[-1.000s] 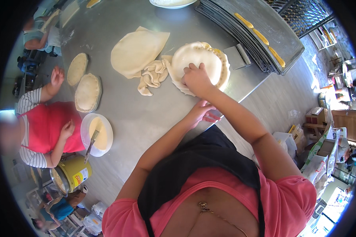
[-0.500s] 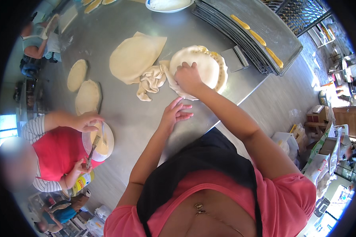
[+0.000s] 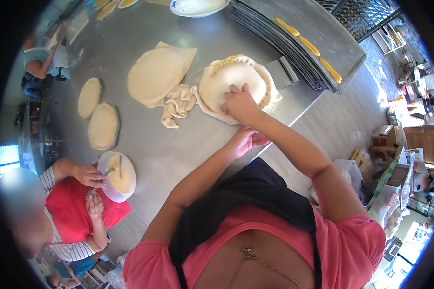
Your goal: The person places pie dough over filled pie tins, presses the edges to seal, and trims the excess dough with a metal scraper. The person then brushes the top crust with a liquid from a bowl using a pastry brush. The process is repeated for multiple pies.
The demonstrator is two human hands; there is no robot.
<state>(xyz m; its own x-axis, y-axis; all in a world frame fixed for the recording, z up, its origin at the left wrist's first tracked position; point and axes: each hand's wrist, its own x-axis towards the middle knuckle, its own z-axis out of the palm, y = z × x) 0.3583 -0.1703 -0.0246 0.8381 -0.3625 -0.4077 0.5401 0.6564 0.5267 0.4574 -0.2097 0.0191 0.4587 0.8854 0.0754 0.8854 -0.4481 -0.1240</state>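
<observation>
A round, dough-covered pie (image 3: 229, 82) lies on the metal table. Folded crimps run round its far and right rim, while a loose flap of dough hangs at the left and front. My right hand (image 3: 243, 105) is bent over the front right of the pie, closed on the dough edge; its fingertips are partly hidden. Just in front of it, at the table's near edge, my left hand (image 3: 247, 139) has its fingers stretched out and holds nothing visible. Left of the pie are a crumpled dough scrap (image 3: 179, 103) and a flat dough sheet (image 3: 156, 74).
A metal scraper (image 3: 285, 72) and stacked dark trays (image 3: 294, 45) with yellow pastry strips lie right. A white bowl (image 3: 197, 6) stands at the back. At left, two oval dough pieces (image 3: 103, 126) lie near a co-worker (image 3: 74, 202), who holds a brush by a tub (image 3: 130, 180).
My right hand has moved from the pie's left side to its front right. The pie has turned, and my left hand has shifted right. The co-worker's hands and brush have moved.
</observation>
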